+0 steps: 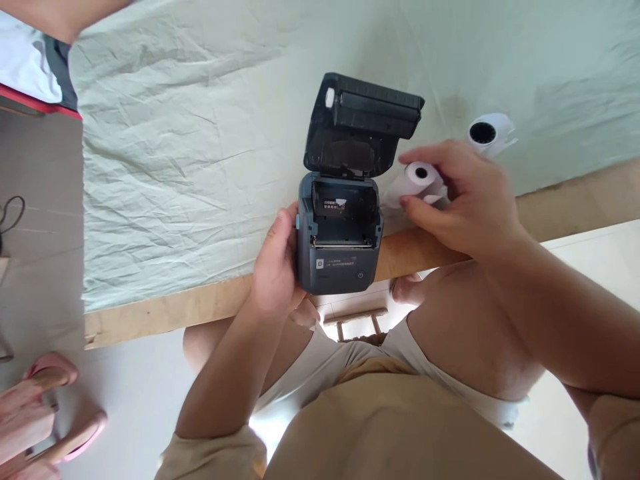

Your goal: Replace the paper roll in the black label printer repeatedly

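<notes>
A dark blue-grey label printer has its black lid swung up and its roll compartment uncovered. My left hand is wrapped round the printer's left side, near the table's front edge. To the right of the printer, my right hand has its thumb and fingers round a small white paper roll with a dark core. A second white roll with a wider black core lies on the cloth just beyond my right hand. No roll shows inside the printer.
A pale green wrinkled cloth covers the wooden table. Another person's arm reaches in at the top left. Another person's feet in pink slippers are at the lower left. A wooden stool bar shows below the table.
</notes>
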The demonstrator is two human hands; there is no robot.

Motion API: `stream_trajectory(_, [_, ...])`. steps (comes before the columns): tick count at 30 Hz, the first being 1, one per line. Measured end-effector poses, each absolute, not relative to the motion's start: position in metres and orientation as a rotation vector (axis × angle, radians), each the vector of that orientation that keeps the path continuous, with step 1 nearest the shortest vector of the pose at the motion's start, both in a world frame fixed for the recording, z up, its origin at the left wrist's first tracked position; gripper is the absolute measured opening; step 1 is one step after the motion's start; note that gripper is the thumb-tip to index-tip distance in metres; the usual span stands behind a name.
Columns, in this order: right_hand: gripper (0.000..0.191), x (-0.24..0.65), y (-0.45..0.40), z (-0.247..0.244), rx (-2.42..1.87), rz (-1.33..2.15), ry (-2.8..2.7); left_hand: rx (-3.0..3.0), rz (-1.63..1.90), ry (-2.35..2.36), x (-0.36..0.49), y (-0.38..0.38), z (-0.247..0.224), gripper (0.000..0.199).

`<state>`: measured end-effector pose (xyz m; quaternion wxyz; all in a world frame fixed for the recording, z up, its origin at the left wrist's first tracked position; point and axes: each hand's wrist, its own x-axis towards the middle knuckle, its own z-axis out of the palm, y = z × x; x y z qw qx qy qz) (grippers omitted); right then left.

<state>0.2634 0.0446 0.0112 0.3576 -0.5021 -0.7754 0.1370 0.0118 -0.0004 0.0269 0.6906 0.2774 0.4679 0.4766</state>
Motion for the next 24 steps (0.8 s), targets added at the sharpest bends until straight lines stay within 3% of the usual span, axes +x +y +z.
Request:
stream_trajectory(7, [0.043,0.25,0.029,0.025,-1.078,0.361,-1.817,0.746,1.034,1.036,0.004,-0.006,0.018,0.048])
stream_trajectory(13, [0.029,0.224,0.021,0.024,-0.908,0.504,-1.808,0.796,1.015,1.04,0.002,-0.006,0.018,0.052])
stream_trajectory(20, [0.048,0.207,0.035,0.023,-0.848,0.076,-2.045,0.836,1.011,1.063,0.003,-0.005,0.02,0.057])
stream_trajectory(24, [0.031,0.208,0.04,0.018,-0.915,0.203,-2.093,0.84,1.017,1.059,0.003,-0.005,0.019,0.054])
